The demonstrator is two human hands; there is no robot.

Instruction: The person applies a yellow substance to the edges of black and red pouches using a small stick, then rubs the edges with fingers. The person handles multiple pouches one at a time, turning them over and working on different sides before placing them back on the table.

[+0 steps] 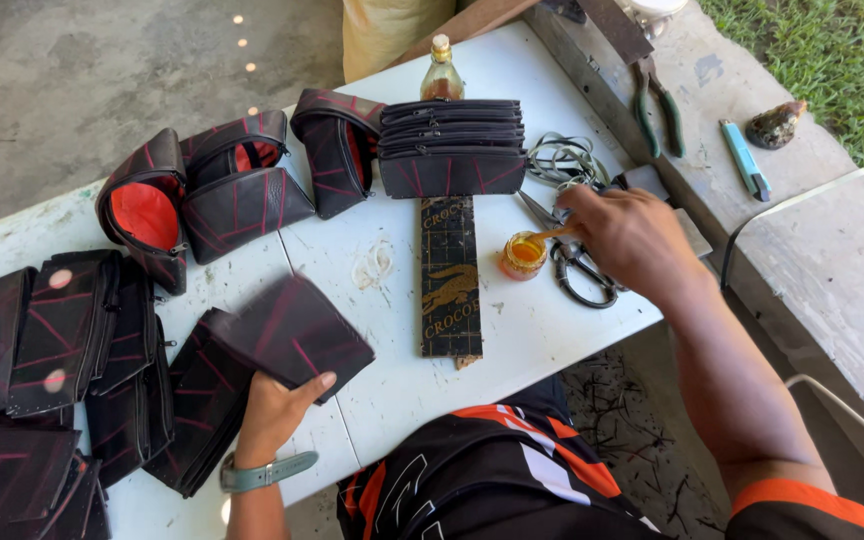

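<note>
Closest to me, under my chin, my left hand [274, 412] clasps a flat black pouch [292, 335] with red stitched lines, fingers wrapped over its near edge and the thumb out along the side. It looks light and limp, a soft sheet-like material that would fold if held by a corner, so I judge the near long edge, where I have it, the best hold. Its long axis runs from my left wrist up and away to the right, the far corner tilted toward the middle of the white table [512, 330]. It rests on a stack of like pouches [202, 410] just left of that hand.

Farther out, my right hand [632, 240] is closed around a thin stick [544, 236] whose tip dips into a small jar of orange paste [524, 254] just left of my knuckles. Stiff and slight, the stick wants a pinch grip; it points left, lying almost level. Black scissors [577, 268] lie beneath that hand, touching or just under it, I cannot tell which. A dark strip with gold print [449, 280] lies between my hands.
</note>
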